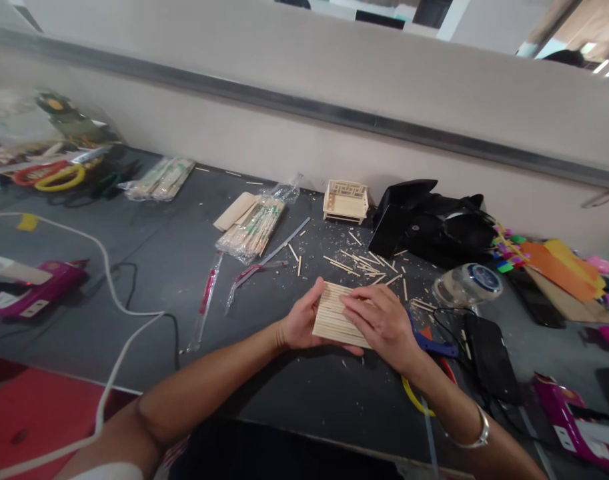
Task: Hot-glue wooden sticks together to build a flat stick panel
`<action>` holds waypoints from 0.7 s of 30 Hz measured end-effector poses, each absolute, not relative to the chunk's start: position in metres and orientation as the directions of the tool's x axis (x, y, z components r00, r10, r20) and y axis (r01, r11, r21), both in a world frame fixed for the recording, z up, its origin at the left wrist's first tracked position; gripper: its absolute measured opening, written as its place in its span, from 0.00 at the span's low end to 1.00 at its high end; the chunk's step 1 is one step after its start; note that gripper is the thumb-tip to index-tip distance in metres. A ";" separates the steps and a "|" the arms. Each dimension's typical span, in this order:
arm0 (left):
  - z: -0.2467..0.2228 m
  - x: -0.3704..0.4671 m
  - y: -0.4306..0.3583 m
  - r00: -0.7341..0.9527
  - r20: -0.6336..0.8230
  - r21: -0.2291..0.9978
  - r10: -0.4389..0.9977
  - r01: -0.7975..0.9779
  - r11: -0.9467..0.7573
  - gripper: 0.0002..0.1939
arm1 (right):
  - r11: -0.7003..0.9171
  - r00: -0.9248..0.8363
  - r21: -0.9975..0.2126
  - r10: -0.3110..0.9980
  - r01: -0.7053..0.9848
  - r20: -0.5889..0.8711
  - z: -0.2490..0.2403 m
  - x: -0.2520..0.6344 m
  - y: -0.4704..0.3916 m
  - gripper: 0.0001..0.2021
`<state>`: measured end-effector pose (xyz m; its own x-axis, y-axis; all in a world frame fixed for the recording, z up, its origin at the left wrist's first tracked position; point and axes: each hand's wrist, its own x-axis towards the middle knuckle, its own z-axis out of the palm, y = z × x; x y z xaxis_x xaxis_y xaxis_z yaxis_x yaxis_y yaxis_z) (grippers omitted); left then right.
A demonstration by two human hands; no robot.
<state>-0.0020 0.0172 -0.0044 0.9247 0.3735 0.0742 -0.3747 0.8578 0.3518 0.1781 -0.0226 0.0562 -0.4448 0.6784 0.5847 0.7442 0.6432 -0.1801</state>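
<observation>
Head view, nearest first: both forearms reach in over the dark table (109, 280). The left hand (299, 323) cups the near-left edge of a flat panel of wooden sticks (334, 313), fingers curled under it; the right hand (381, 320) lies palm-down on top, fingers spread flat — together they hold the panel just above the tabletop. Beside the right wrist sit a blue-handled tool (434, 345) and a black box (489, 353). Beyond the panel, loose sticks (359, 263) lie scattered. Farther back stand a small stick-built bench (345, 200), a bagged bundle of sticks (251, 227) and a black bag (434, 223) — all near the wall.
</observation>
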 end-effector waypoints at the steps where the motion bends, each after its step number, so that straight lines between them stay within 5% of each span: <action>1: -0.005 -0.001 0.016 0.931 0.063 0.370 0.361 -0.357 0.858 0.44 | 0.670 -0.492 -0.146 0.658 0.728 0.570 0.058 0.176 -0.021 0.10; 8: -0.010 0.005 0.012 0.947 0.017 0.442 0.322 -0.296 0.847 0.48 | 0.672 -0.567 -0.030 0.647 0.740 0.509 0.053 0.164 -0.020 0.12; 13: -0.009 0.004 0.013 0.949 0.000 0.439 0.316 -0.284 0.852 0.46 | 0.613 -0.454 -0.106 0.680 0.783 0.576 0.059 0.166 -0.029 0.11; 16: -0.006 0.004 0.015 0.955 0.009 0.434 0.295 -0.270 0.859 0.47 | 0.548 -0.259 -0.404 0.773 0.733 0.579 0.079 0.176 -0.048 0.09; 19: -0.006 0.003 0.018 0.948 0.017 0.429 0.318 -0.295 0.854 0.46 | 0.436 -0.056 -0.802 0.889 0.408 0.454 0.095 0.184 -0.079 0.10; 21: -0.005 0.001 0.022 0.917 0.018 0.417 0.397 -0.368 0.831 0.40 | 0.401 -0.082 -0.884 0.916 0.240 0.392 0.099 0.185 -0.101 0.14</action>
